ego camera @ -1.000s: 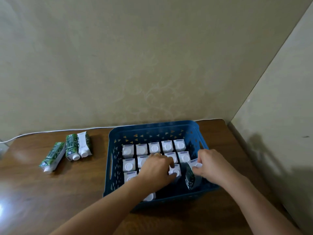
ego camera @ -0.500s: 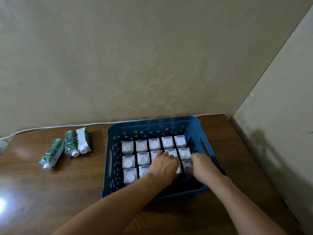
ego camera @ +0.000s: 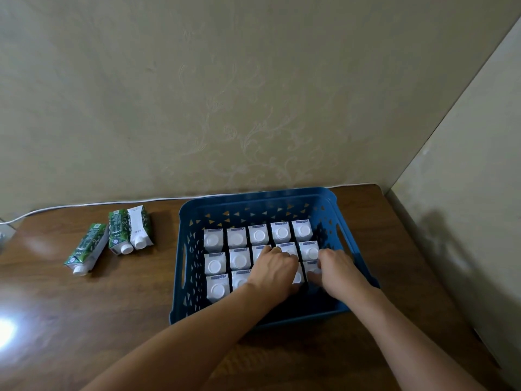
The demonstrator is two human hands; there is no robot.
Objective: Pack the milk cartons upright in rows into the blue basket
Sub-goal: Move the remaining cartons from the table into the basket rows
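The blue basket (ego camera: 253, 197) stands on the wooden table and holds several white-capped milk cartons (ego camera: 258, 235) upright in three rows. Both hands are inside it at the near row. My left hand (ego camera: 272, 268) lies over the middle cartons of that row, its fingers curled down onto one carton (ego camera: 296, 276). My right hand (ego camera: 337, 268) grips the upright carton at the right end of the row (ego camera: 311, 266). The cartons under my hands are mostly hidden. Three green and white cartons lie on their sides left of the basket: one (ego camera: 86, 248) apart, two (ego camera: 118, 231) (ego camera: 139, 230) side by side.
The dark wooden table (ego camera: 84, 320) fills a corner between the back wall and a side wall (ego camera: 465, 221) close to the basket's right. A white cable (ego camera: 84, 204) runs along the table's far edge. A strip of basket floor shows in front of the near row.
The carton that my right hand held tilted over the basket's right side now stands upright at the right end of the near row. My left hand stayed on the neighbouring cartons.
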